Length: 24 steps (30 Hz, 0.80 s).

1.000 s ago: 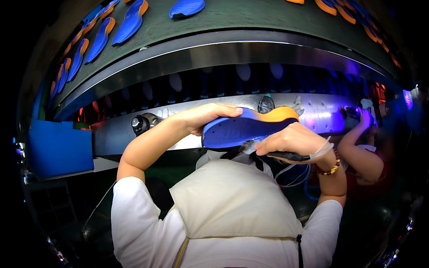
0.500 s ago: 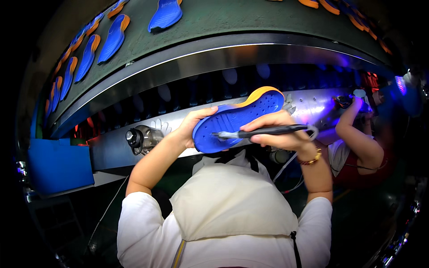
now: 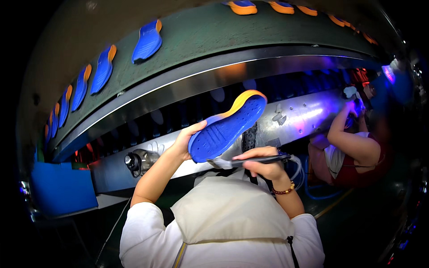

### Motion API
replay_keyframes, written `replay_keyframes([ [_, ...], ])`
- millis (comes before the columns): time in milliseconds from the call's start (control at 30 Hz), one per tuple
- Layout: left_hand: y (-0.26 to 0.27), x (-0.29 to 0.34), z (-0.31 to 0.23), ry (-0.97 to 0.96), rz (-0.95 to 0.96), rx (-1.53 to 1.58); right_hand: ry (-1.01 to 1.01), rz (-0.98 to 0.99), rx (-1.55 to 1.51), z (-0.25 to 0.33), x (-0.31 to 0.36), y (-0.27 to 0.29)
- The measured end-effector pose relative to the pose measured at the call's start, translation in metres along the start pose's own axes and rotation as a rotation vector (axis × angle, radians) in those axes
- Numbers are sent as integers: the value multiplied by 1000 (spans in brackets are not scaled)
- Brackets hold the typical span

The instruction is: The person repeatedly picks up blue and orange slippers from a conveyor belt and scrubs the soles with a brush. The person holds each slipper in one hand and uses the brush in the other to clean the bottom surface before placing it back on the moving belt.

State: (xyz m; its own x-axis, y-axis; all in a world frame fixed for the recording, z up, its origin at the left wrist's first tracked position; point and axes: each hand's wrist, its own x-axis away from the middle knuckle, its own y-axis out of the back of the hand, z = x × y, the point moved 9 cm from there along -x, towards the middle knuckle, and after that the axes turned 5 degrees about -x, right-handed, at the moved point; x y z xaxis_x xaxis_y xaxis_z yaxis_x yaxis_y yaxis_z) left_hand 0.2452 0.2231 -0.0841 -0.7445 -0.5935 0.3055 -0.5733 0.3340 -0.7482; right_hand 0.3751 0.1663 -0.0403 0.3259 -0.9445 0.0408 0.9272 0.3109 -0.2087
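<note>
My left hand [image 3: 184,141] grips a blue shoe sole [image 3: 232,123] with an orange side wall by its lower left end, thumb over the rim. Small holes and ridges mark its inner face, which is turned up toward me. The sole slants up to the right above the metal shelf. In my right hand [image 3: 267,169] is a brush [image 3: 228,164] with a black handle and a clear tube trailing from its rear end. Its bristles are at the lower edge of the sole; whether they touch it I cannot tell.
Beyond a metal rail [image 3: 214,62], more blue-and-orange soles [image 3: 148,41] lie spaced along a green belt [image 3: 192,38]. On the metal shelf [image 3: 286,118] stands a clear bottle [image 3: 145,161] with a dark lid. A blue box [image 3: 62,185] is at the left; a co-worker [image 3: 353,143] sits at the right.
The brush has gone from the sole's inner face to its lower edge. My right hand has moved left and nearer to me. The sole has shifted slightly left and tilted more steeply.
</note>
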Motion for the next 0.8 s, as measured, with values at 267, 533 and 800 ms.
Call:
replay_keyframes([
  [267,-55,-51,-152,-553,63,125,207,-345,-560,-11,21,80],
  [533,-73,-154,-143,-457,-38,176,174,-543,-596,-39,41,117],
  [800,-80,-278,-297,-629,-370,-1474,238,-643,-583,-61,78,137],
])
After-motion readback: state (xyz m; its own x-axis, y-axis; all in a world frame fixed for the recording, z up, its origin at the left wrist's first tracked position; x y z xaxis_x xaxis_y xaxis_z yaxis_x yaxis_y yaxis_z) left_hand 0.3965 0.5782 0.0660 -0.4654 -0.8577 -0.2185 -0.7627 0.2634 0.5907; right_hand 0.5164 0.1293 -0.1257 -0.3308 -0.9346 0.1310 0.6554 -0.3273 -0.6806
